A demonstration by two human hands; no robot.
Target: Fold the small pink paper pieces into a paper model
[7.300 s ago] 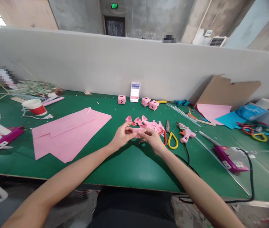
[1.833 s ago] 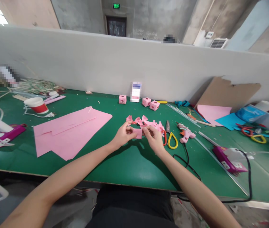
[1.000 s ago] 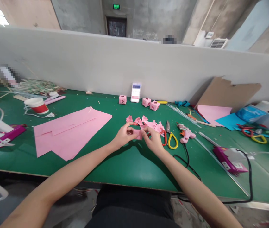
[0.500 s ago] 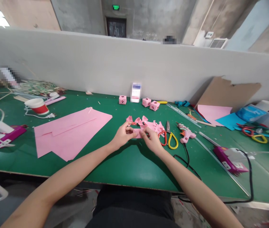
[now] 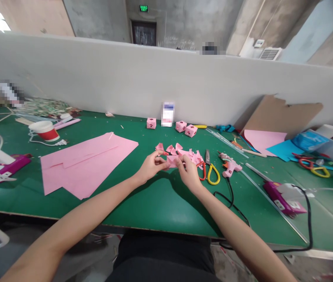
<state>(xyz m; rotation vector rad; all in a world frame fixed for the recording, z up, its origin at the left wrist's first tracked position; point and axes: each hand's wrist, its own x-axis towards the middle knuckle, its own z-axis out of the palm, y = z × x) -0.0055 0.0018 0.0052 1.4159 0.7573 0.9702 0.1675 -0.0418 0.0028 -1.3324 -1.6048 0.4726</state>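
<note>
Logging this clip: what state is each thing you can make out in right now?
Left hand, pinching
Right hand, pinching
Small pink piece, held between both hands
Near scissors, lying down; blade opening unclear
Glue gun, lying down; heat unclear
Three pink cubes, formed, with cut openings
Pink sheets, flat, overlapping
Paper cup, upright
Exit sign, lit

The left hand point(image 5: 151, 166) and right hand point(image 5: 189, 172) pinch a small paper piece point(image 5: 172, 161); scissors point(image 5: 207, 157) lie right, pink sheets point(image 5: 88, 170) left, boxes point(image 5: 190, 131) far.
</note>
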